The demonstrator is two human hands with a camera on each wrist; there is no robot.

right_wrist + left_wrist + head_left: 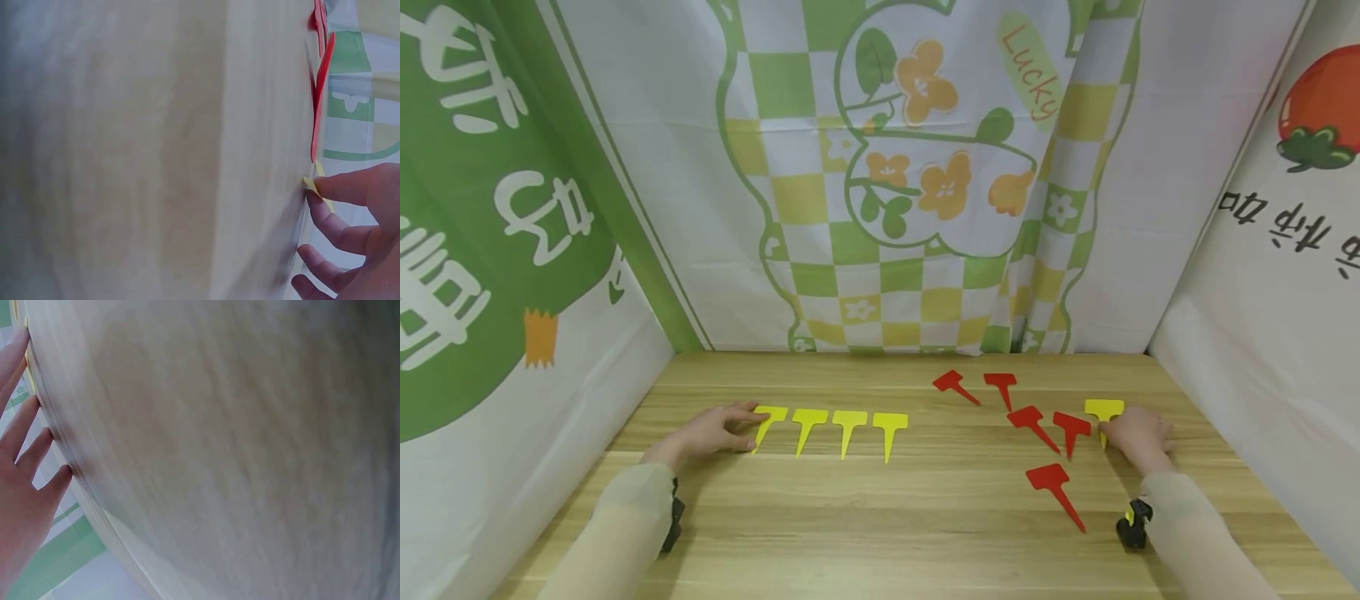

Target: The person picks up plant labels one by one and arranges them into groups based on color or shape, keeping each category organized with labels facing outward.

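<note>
The tabletop is pale wood with lengthwise grain, boxed in on three sides by printed fabric. At the back hangs a checked curtain in green, yellow and white, patterned with orange flowers and leaves, gathered into folds at its right. The left wall hanging carries a large green area with an orange patch; the right wall hanging is white, with a red fruit under a green leafy cap.

Writing shows on all three. The curtain reads "Lucky" in orange letters on a slanted pale-green label. Big white characters stand on the green at the left, and smaller black ones on the white at the right — both too tilted or cut off to read with certainty.

On the wood, four yellow T-shaped tags lie in a row, stems toward the person. The left hand, fingers extended and spread, touches the leftmost. Well apart at the right, the right hand pinches a fifth yellow tag between thumb and finger. Five red T-shaped tags lie scattered just left of it — their stems pointing toward the lower right or nearly straight down. A dark device sits at the right wrist.
</note>
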